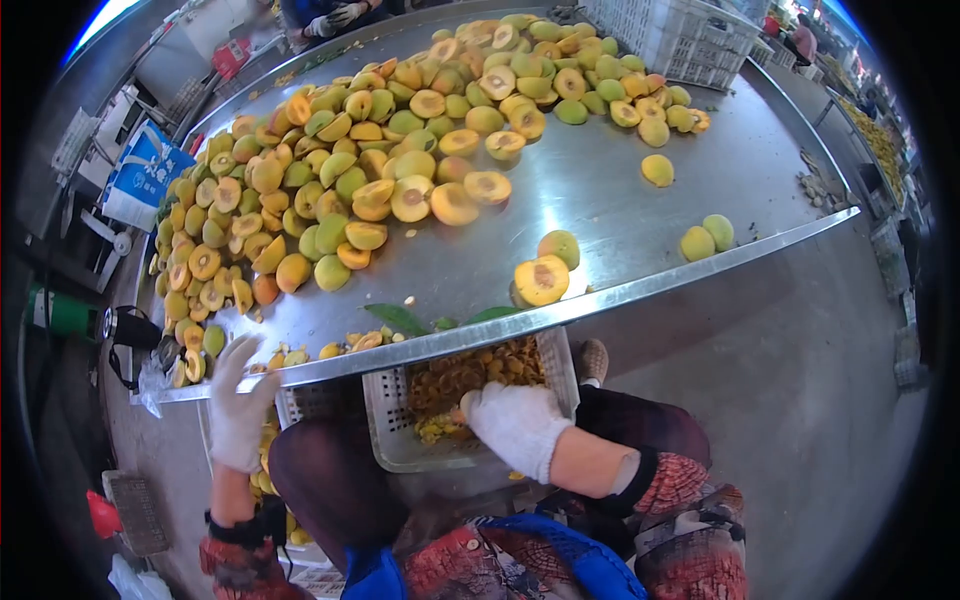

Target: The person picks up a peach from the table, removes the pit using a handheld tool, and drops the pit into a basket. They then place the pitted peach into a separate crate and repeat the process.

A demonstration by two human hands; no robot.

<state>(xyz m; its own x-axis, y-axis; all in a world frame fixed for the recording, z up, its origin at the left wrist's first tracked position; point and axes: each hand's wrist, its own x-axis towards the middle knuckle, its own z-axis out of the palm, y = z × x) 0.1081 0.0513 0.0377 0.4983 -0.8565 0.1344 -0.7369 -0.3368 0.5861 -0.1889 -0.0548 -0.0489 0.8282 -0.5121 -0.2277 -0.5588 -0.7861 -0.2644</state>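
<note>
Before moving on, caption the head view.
Fruit, many halved, heaped on a metal table; gloved right hand over a crate.

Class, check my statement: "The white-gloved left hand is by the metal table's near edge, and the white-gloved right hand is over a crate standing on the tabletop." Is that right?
Not quite: the crate under the right hand sits below the metal table's near edge, between the person's legs, as the head view shows. The rest stands.
</note>
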